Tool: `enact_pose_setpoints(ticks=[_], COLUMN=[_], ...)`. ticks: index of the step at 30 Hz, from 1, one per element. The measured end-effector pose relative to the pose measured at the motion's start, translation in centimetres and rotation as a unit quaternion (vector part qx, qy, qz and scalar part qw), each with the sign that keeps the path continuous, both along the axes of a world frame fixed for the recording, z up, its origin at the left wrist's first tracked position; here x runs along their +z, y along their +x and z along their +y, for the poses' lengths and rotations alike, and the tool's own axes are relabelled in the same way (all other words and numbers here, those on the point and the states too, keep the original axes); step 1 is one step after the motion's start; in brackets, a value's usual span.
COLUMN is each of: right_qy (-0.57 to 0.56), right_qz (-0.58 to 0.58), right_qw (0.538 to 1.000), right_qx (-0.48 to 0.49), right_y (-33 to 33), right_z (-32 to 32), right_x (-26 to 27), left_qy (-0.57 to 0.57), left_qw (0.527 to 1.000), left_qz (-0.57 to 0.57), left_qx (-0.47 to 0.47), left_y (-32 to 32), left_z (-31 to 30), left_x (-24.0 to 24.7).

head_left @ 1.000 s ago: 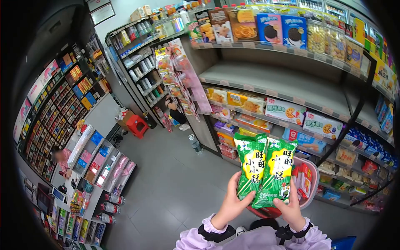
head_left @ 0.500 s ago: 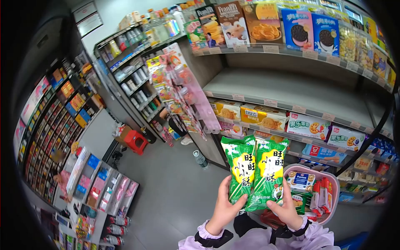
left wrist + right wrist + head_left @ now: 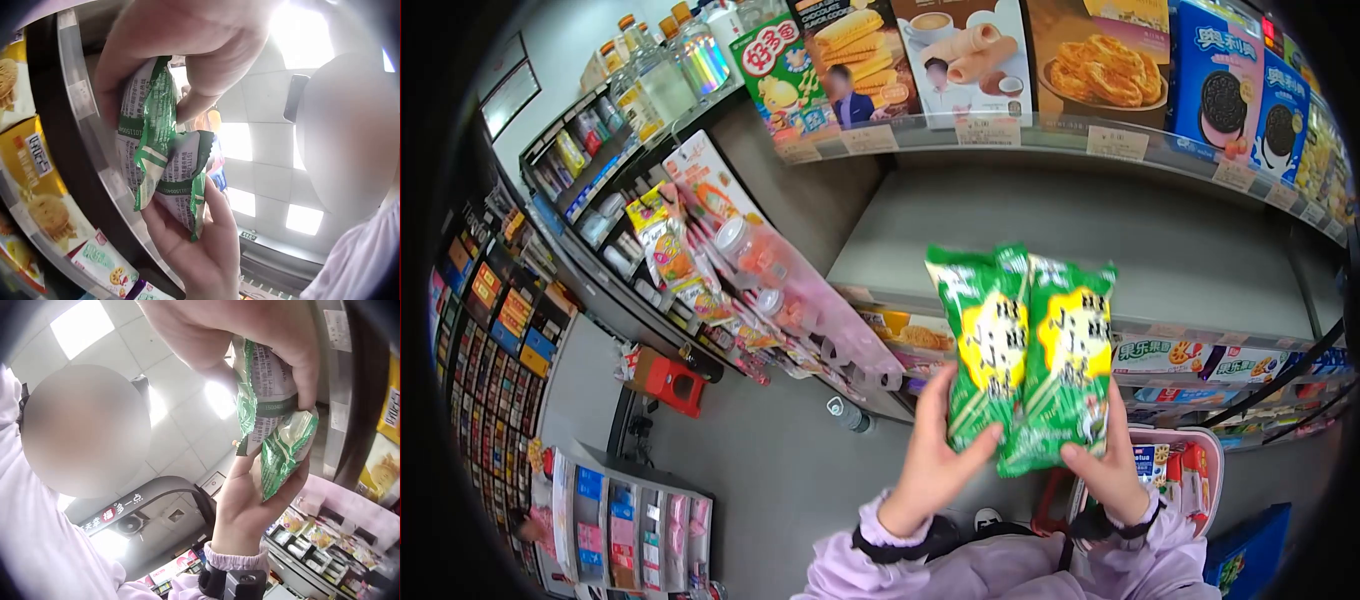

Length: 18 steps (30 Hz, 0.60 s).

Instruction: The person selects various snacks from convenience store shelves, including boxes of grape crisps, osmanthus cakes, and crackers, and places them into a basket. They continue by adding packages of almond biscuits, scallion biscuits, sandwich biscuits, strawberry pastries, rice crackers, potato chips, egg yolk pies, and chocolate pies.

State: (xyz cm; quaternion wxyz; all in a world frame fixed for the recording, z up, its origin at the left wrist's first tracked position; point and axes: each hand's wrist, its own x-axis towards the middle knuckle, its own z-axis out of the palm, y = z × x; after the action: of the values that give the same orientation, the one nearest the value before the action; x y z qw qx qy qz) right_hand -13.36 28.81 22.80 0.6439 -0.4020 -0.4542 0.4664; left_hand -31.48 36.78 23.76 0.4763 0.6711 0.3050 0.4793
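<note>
- My left hand [image 3: 938, 460] pinches the left green packet [image 3: 990, 350], thumb on its front
- My right hand [image 3: 1112, 465] pinches the right green packet [image 3: 1068, 365] likewise
- Both packets touch, before the grey shelf [image 3: 1040, 210]

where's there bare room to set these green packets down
The wide grey shelf beyond the packets looks bare, between boxed snacks above and biscuits below. Floor left of the bottle is bare too. The top shelf and basket are crowded.
</note>
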Motion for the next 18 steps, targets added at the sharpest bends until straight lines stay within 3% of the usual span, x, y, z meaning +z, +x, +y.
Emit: enact_pose_setpoints(ticks=[2,3,6,8,13,16,17,18], right_qy=[0.053,0.067,0.057,0.070,-0.047,-0.082,-0.119,-0.094], right_qz=[-0.012,-0.056,-0.006,0.033,0.043,-0.033,-0.163,-0.207], right_qw=[0.998,0.996,0.998,0.997,0.996,0.996,0.979,0.974], right_qx=[0.010,-0.001,0.018,0.027,0.059,0.032,-0.007,-0.011], right_y=[-0.4,-0.4,-1.0,-0.9,-0.8,-1.0,-0.8,-0.4], right_z=[3.5,5.4,10.9,14.9,20.4,21.1,21.4,21.8], right_x=[2.4,2.8,4.9,4.6,4.9,4.8,4.6,4.1], left_qy=[0.033,-0.002,-0.102,-0.098,-0.124,-0.140,-0.144,-0.149], left_qw=[0.999,1.000,0.993,0.994,0.990,0.986,0.985,0.984], left_qz=[0.019,0.012,-0.023,-0.009,0.040,0.069,0.071,0.073], left_qx=[-0.015,-0.025,-0.053,-0.046,-0.059,-0.061,-0.066,-0.071], left_y=[-0.1,-0.1,-0.4,-0.8,-1.9,-2.7,-2.9,-3.1], left_z=[4.5,6.6,11.9,16.4,23.2,24.9,25.5,26.0], left_x=[1.8,3.0,5.8,5.5,5.3,5.5,5.2,4.9])
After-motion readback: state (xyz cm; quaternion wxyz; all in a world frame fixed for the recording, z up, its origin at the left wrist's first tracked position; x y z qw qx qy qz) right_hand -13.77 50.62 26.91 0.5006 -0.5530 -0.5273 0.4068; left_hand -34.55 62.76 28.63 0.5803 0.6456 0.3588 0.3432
